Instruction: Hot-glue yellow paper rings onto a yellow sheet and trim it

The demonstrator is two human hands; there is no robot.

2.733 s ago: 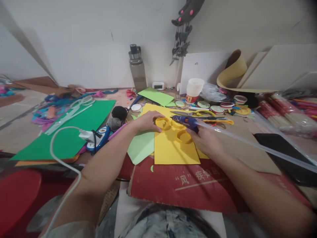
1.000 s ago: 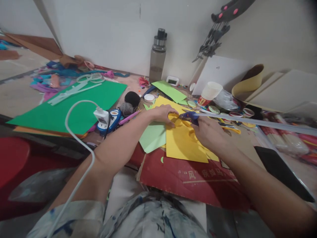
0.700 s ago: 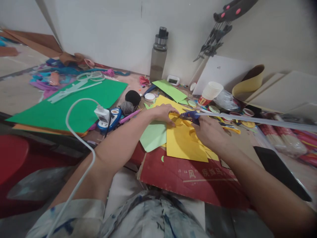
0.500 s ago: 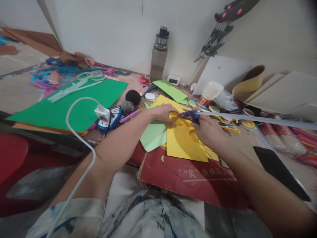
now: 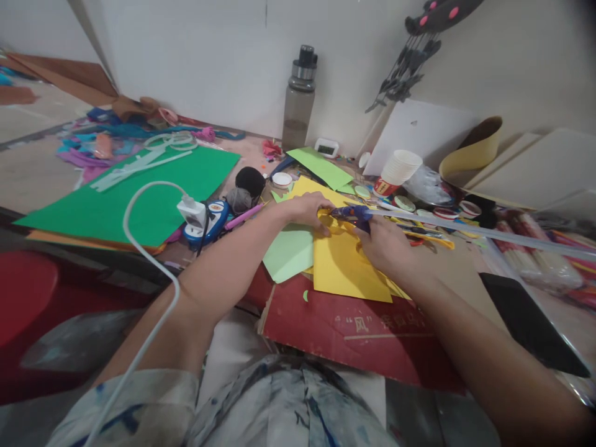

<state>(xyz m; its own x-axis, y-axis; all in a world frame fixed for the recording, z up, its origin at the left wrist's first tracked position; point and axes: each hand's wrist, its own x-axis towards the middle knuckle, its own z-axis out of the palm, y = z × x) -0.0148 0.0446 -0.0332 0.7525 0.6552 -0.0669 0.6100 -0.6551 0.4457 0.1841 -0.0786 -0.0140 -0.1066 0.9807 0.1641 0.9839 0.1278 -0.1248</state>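
My right hand (image 5: 385, 247) is closed around a dark blue hot glue gun (image 5: 354, 215). A long translucent glue stick (image 5: 470, 227) sticks out of its back toward the right. My left hand (image 5: 308, 210) pinches a small curved yellow paper piece (image 5: 326, 217), and the gun's nozzle is at or very near it; contact is hard to make out. Below both hands lies a yellow paper sheet (image 5: 347, 270), with a pale green sheet (image 5: 289, 254) beside it. Under these is a red board (image 5: 316, 329) with gold lettering.
Left are green sheets (image 5: 112, 211), a blue power strip (image 5: 216, 220) and a white cable (image 5: 173, 279) crossing my left forearm. Behind stand a water bottle (image 5: 298, 102) and stacked paper cups (image 5: 401, 167). A black phone-like slab (image 5: 531, 326) lies right.
My right hand has shifted slightly left with the glue gun, bringing its nozzle closer to the yellow piece. The glue stick's far end sits lower. My left hand has barely moved.
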